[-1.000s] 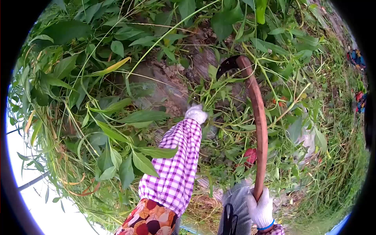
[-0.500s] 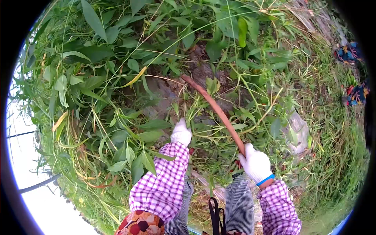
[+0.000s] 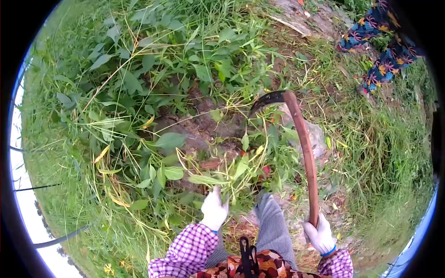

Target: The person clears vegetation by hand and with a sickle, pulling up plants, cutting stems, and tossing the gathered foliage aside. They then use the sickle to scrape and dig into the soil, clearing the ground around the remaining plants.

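My right hand (image 3: 321, 235), in a white glove with a blue cuff band, is closed round the lower end of a sickle's wooden handle (image 3: 307, 155). The handle stands up and curves left at the top, where the dark curved blade (image 3: 268, 99) points left over the weeds. My left hand (image 3: 214, 211), also gloved in white, is low in front of my left leg. Its thumb and fingers look apart, with the fingertips close to leafy weed stems (image 3: 234, 178). Whether those stems touch the fingers is hard to make out.
Dense green weeds (image 3: 132, 83) cover the ground ahead and left. Bare soil and a pale plastic sheet (image 3: 315, 139) show between plants. Cut grass (image 3: 371, 143) lies right. Another person's flower-patterned trouser legs (image 3: 384, 62) are at upper right. My striped trouser leg (image 3: 273, 222) is below.
The sickle has swung right and upright, and its blade now shows above the plants. My left hand has drawn back toward my body. The other person's legs show more fully.
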